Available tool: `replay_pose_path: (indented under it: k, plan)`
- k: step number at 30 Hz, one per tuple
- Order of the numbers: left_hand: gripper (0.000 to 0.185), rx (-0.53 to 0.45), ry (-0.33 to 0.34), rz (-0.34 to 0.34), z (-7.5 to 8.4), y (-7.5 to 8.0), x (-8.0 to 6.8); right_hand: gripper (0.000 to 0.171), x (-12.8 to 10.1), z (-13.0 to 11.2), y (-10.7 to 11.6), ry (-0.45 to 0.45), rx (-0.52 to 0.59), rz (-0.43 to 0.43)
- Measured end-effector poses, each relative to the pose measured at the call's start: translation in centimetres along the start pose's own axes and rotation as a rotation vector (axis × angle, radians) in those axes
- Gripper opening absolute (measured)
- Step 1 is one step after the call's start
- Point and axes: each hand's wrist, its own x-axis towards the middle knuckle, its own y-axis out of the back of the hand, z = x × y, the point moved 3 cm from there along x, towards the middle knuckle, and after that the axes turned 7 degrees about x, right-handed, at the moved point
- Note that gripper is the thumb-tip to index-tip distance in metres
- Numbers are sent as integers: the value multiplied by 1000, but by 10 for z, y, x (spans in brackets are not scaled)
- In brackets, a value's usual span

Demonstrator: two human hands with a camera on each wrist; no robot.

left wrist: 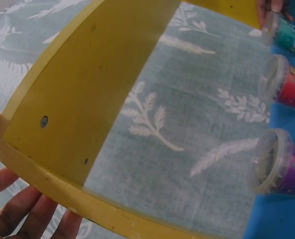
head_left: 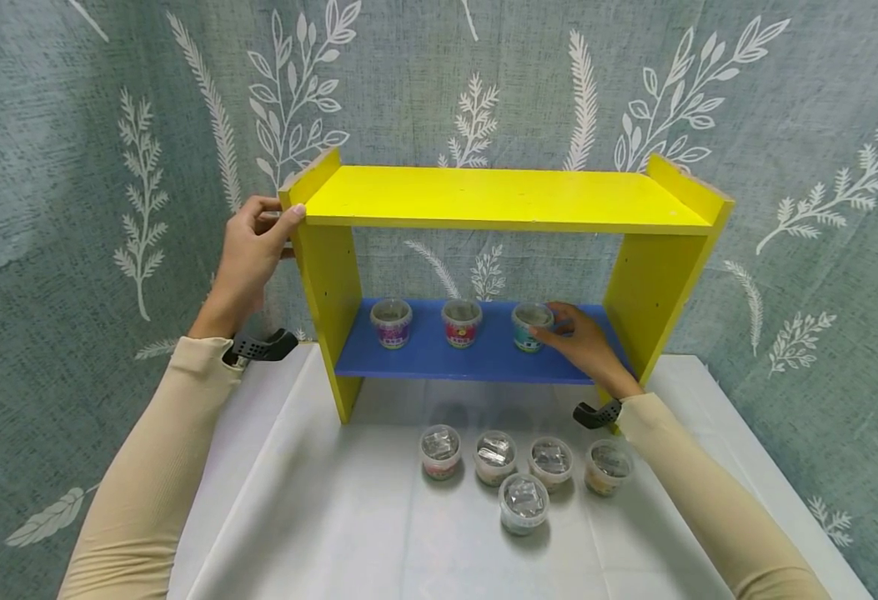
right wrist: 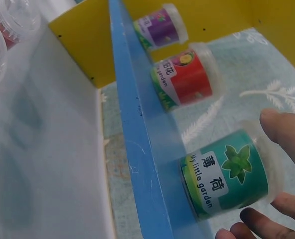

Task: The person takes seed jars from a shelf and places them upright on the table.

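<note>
A yellow shelf unit (head_left: 499, 200) with a blue lower board (head_left: 476, 354) stands on a white-covered table. On the blue board stand three small lidded cups: purple (head_left: 392, 323), red (head_left: 461, 322) and teal (head_left: 530, 327). My right hand (head_left: 551, 327) reaches under the top board, its thumb and fingers curled round the teal cup (right wrist: 227, 174). In the right wrist view the red cup (right wrist: 184, 79) and purple cup (right wrist: 159, 27) stand farther along the board. My left hand (head_left: 277, 218) grips the top corner of the left side panel (left wrist: 77, 89), thumb on top.
Several clear-lidded cups (head_left: 523, 502) sit grouped on the white table cover (head_left: 318, 517) in front of the shelf. A grey-green curtain with white leaf prints (head_left: 108, 125) hangs close behind. The yellow top board holds nothing.
</note>
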Motion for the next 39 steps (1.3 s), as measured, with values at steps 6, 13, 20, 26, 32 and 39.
replay_pose_path:
  k: [6,13,20,26,32,39]
  plan:
    - [45,2,-5,1,0,0,0,92,5,2,-2,-26,21,11]
    - [43,-17,-7,2,-1,0,0,90,12,5,-8,-13,62,16]
    - [44,-3,-7,3,0,0,-1,88,14,7,-8,1,102,7]
    - [44,-2,-7,0,0,0,0,85,14,9,-6,14,122,-9]
    - [44,-4,-12,-8,-1,0,1,86,13,9,-5,21,113,6]
    - [44,-12,-5,-8,-2,1,1,84,10,6,-4,25,106,11]
